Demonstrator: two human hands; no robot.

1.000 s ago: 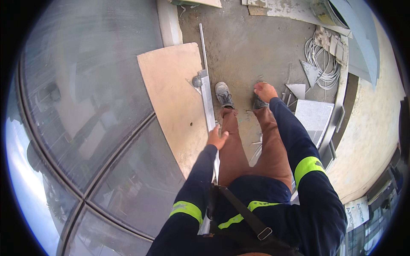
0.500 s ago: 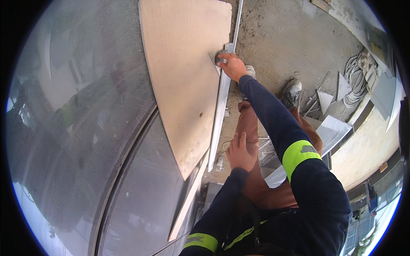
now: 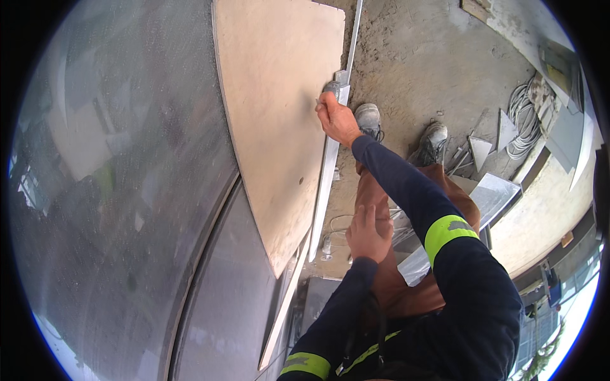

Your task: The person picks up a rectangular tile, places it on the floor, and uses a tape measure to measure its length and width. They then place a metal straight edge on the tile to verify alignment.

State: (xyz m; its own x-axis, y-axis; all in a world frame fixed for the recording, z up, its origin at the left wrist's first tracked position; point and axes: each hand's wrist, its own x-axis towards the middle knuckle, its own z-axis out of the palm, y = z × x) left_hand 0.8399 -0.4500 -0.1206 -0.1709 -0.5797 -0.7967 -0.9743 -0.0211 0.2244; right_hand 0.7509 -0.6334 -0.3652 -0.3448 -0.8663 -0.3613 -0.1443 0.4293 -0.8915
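Note:
My right hand (image 3: 338,122) is closed at the right edge of a pale wooden board (image 3: 273,114), with its fingers curled; what they hold, if anything, is too small to make out. Just beyond its knuckles sits a rounded dark grey object (image 3: 332,87), partly hidden, beside a short metal piece (image 3: 342,77). A long silvery metal strip (image 3: 326,184) runs along the board's edge, under my right wrist. My left hand (image 3: 370,236) lies over my thigh with its fingers stretched out, holding nothing.
A large grey panel (image 3: 133,190) with a dark seam curves along the left. A narrow wooden strip (image 3: 283,314) leans below the board. To the right lie coiled cable (image 3: 524,120), triangular offcuts (image 3: 480,151) and a metal sheet (image 3: 497,195) on rough concrete ground (image 3: 426,63).
My right hand has come off the rounded grey object, drawn slightly nearer and curled its fingers. My left hand has shifted right and a little nearer along my thigh.

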